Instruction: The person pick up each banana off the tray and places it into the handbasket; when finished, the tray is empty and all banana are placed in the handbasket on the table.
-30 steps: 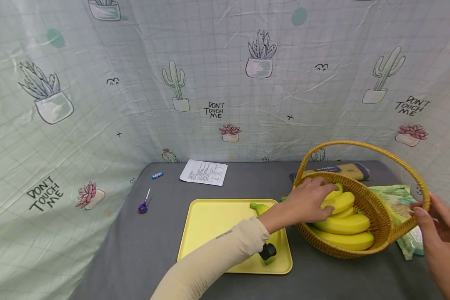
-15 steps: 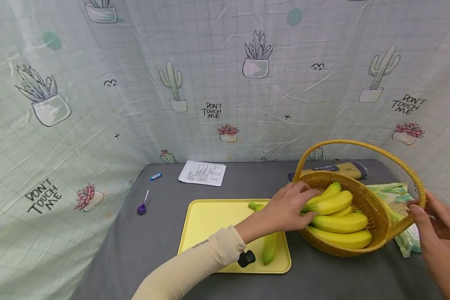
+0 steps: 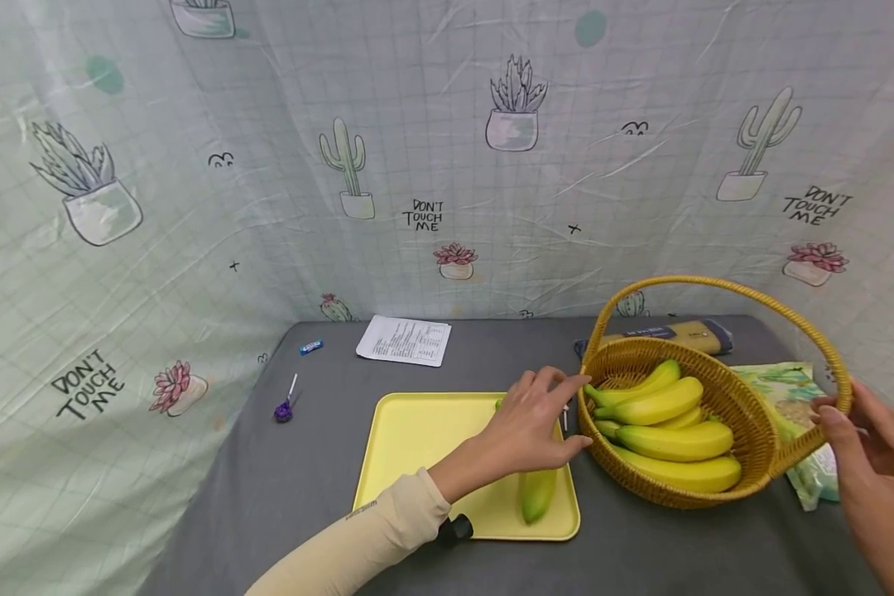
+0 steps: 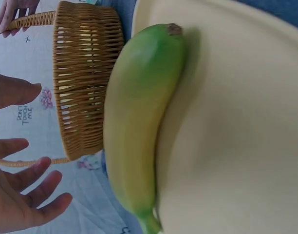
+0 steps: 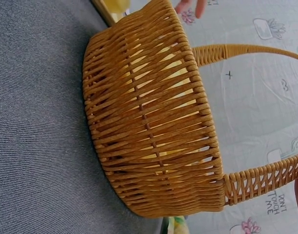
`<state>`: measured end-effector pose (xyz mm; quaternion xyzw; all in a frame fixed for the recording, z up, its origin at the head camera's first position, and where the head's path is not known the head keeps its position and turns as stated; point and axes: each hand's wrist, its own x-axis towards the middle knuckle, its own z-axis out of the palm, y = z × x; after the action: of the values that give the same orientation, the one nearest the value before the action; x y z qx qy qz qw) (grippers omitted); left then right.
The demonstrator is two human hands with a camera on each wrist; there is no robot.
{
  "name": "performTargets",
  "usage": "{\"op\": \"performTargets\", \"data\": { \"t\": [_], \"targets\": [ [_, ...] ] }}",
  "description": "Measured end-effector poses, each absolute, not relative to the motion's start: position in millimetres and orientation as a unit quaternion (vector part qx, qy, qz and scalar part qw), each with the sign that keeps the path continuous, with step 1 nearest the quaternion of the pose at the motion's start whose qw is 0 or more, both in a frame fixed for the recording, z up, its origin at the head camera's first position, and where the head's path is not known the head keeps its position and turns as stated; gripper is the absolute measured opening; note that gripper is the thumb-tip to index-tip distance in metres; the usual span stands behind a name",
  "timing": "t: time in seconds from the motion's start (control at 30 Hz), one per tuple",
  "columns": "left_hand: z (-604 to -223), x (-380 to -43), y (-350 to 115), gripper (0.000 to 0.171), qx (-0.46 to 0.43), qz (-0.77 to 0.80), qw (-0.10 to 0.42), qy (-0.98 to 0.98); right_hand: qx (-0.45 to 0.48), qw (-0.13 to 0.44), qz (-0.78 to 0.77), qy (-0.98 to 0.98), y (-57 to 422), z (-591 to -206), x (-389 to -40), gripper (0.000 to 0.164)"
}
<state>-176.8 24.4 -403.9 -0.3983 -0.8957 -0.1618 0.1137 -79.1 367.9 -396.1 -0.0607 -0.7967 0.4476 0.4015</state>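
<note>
My left hand (image 3: 525,426) hovers over the right side of a yellow tray (image 3: 425,430), fingers spread and holding nothing, its fingertips close to the basket's left rim. Beneath it lies a banana (image 3: 539,497) on the tray, partly hidden by the hand; the left wrist view shows this banana (image 4: 139,112) large. A wicker basket (image 3: 748,422) stands to the tray's right with several bananas (image 3: 674,443) inside. With thumb and fingers, my right hand (image 3: 875,472) grips the right side of the basket's arched handle (image 3: 723,284).
Behind the basket lies a pasta packet (image 3: 670,335), and a green bag (image 3: 785,389) sits to its right. Farther left are a printed paper (image 3: 405,340), a blue candy (image 3: 311,348) and a purple lollipop (image 3: 283,411). A patterned curtain (image 3: 447,165) hangs behind the table.
My left hand has let go of the bananas and withdrawn leftward from the basket to over the tray. The right hand keeps its hold on the handle.
</note>
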Motion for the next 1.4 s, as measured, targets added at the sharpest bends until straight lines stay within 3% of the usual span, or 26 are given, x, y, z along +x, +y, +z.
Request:
{"op": "performTargets", "data": {
  "t": [0.27,0.83,1.4],
  "targets": [
    [-428.9,-166.5,9.0,0.087,-0.396,-0.164,0.137,-0.893,-0.075,0.398,0.448,-0.797,365.3,-396.4,-78.1,0.046],
    [-447.9,-165.4,-7.3,0.093,-0.35,-0.153,0.078,-0.921,-0.065,0.407,0.438,-0.799,367.7,-396.0,-77.4,0.047],
    [-446.4,-167.3,-66.0,0.091,-0.305,-0.183,0.055,-0.933,-0.069,0.4,0.433,-0.805,369.3,-397.9,-77.2,0.047]
  ]
}}
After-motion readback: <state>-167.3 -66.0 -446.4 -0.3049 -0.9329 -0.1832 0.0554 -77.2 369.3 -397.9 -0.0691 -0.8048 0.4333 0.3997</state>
